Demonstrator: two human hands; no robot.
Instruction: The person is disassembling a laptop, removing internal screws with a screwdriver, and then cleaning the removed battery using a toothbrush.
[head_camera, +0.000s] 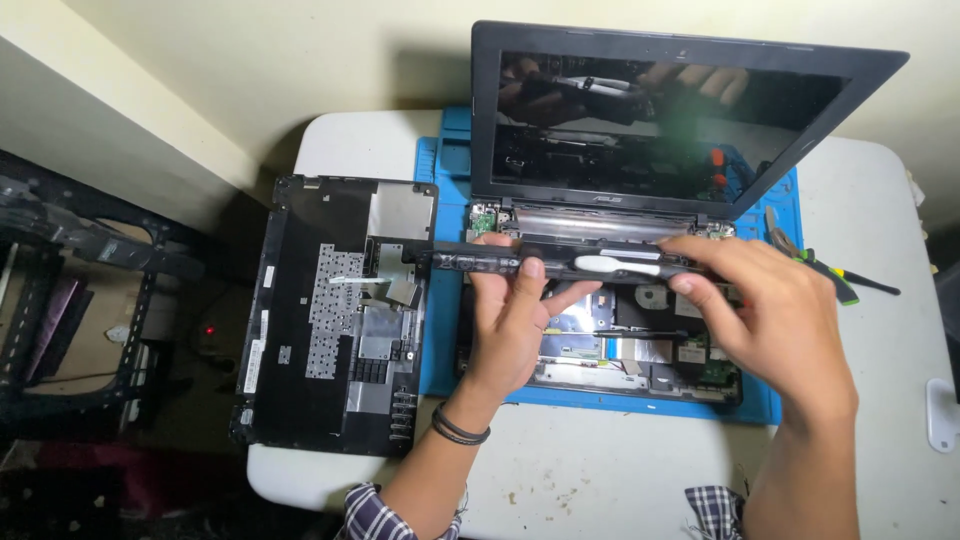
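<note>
Head view: both hands lift a long black battery bar (560, 262) over the opened laptop (600, 340).

I note my left hand (515, 320) closed around the bar's left half and my right hand (770, 310) pinching its right end. Laptop sits on a blue mat (440, 330) on the white table (600, 470); the removed keyboard cover (330, 320) lies left, apparently underside up.

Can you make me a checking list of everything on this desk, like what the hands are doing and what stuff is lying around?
Surface: white table with a blue work mat on it.
Job's things: long black battery bar held over the opened laptop; screen up.
Clutter: removed keyboard cover lying upside down at left; green-handled tool at right.
Hands: left hand and right hand both grip the bar.
Cables: nothing seen clearly.
Surroundings: pale wall; dark rack at left.
</note>
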